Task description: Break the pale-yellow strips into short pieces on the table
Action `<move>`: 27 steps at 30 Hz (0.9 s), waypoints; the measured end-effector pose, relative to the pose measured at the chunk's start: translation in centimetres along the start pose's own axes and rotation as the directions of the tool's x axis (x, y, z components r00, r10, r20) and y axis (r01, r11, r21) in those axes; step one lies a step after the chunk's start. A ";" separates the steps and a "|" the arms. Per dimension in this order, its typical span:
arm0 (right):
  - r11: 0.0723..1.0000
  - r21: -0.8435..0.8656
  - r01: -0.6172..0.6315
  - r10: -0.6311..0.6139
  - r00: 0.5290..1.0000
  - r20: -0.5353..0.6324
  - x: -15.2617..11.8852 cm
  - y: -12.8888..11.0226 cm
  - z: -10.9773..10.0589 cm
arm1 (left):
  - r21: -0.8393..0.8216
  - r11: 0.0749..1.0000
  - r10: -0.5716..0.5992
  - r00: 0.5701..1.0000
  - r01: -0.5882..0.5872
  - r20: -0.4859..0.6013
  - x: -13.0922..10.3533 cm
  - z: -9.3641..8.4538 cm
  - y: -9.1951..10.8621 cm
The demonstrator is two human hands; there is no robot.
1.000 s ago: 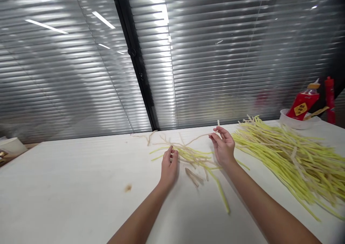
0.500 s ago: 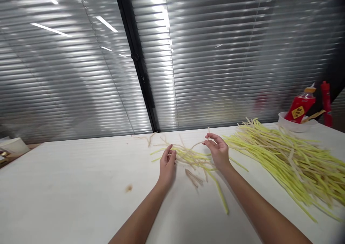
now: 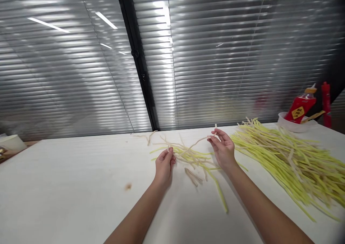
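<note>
A thin beige strand (image 3: pixel 194 143) stretches between my hands above a loose heap of yellow and beige strands (image 3: pixel 201 160) on the white table (image 3: pixel 81 186). My left hand (image 3: pixel 164 165) pinches its left end between thumb and fingertips. The other end, with a short tip sticking up, is held in the fingertips of my right hand (image 3: pixel 224 149). A short brown folded bunch (image 3: pixel 193 177) lies just below the heap. One thick yellow strand (image 3: pixel 221 194) runs from the heap toward the front.
A large pile of yellow and beige strands (image 3: pixel 293 161) covers the table's right side. Behind it, a red bottle (image 3: pixel 299 108) leans in a clear plastic bowl (image 3: pixel 291 126). Blinds (image 3: pixel 210 57) rise along the back edge. A white round object (image 3: pixel 13 143) stands at far left.
My left hand has closed its fingertips on the strand and shifted slightly left. My right hand has moved a little right and up, and the strand is spread wider between them.
</note>
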State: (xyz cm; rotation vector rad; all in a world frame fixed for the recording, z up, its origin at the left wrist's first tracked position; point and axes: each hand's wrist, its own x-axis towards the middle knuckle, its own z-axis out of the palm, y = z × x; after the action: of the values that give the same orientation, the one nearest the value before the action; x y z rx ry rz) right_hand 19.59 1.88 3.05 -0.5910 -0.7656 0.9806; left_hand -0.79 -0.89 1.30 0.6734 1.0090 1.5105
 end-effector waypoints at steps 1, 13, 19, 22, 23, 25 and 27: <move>1.000 0.008 -0.005 0.005 1.000 -0.003 0.0 -0.1 0.0 | -0.052 0.998 -0.042 0.999 0.042 -0.016 0.0 0.0 0.1; 0.982 0.187 -0.012 0.027 0.997 -0.078 0.2 -1.9 0.1 | -0.328 0.943 -0.030 0.997 0.053 0.075 -0.4 -0.1 3.1; 0.976 0.215 0.027 -0.010 0.997 -0.081 -0.2 -3.0 0.5 | -0.380 0.924 -0.027 0.998 0.048 0.058 -0.8 0.1 3.4; 0.974 0.222 0.033 -0.009 0.994 -0.107 -0.4 -3.2 0.7 | -0.407 0.913 -0.013 1.000 0.021 0.024 -0.8 0.1 3.4; 0.974 0.225 0.033 -0.006 0.993 -0.120 -0.5 -3.1 0.8 | -0.412 0.911 -0.002 1.000 0.010 0.019 -0.8 0.1 3.4; 0.970 0.240 0.032 0.005 0.988 -0.151 -0.6 -3.0 0.9 | -0.415 0.910 0.017 1.000 -0.008 0.019 -0.8 0.1 3.3; 0.963 0.269 0.017 0.032 0.984 -0.178 -0.6 -2.8 1.0 | -0.404 0.915 0.024 0.999 -0.009 0.031 -0.9 0.1 3.2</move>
State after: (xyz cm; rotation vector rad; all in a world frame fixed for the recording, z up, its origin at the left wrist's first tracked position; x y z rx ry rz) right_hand 20.02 0.23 5.56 -0.4378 -0.4580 1.0035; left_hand -2.05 -1.69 4.26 0.4112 0.6335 1.6511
